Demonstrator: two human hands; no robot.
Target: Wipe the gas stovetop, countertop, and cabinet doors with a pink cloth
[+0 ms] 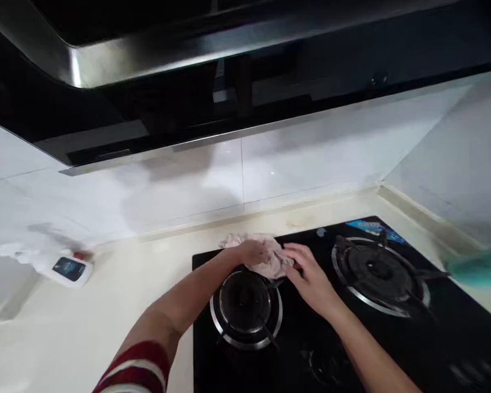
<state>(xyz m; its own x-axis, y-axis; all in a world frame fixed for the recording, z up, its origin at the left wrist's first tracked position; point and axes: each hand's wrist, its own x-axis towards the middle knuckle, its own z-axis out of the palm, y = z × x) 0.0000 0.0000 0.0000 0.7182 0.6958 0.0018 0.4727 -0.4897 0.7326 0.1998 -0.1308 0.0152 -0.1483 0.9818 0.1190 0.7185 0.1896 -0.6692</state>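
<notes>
A crumpled pale pink cloth (pixel 272 262) lies over the rear edge of the black gas stove (pixel 303 327), behind the left burner (pixel 245 308). My left hand (pixel 253 254) is closed on the cloth, its fingers partly buried in the folds. At the cloth's right edge, my right hand (pixel 311 275) grips it between thumb and fingers. A small dark red bit shows between those fingers, too small to name. Part of the burner's pan support is hidden beneath the cloth and my left wrist.
The black range hood (pixel 245 93) hangs low over the stove. The right burner (pixel 380 275) has a dark pan support. A white spray bottle (pixel 67 268) stands on the counter (pixel 147 278) at the left. A blurred teal object (pixel 480 267) is at the right edge.
</notes>
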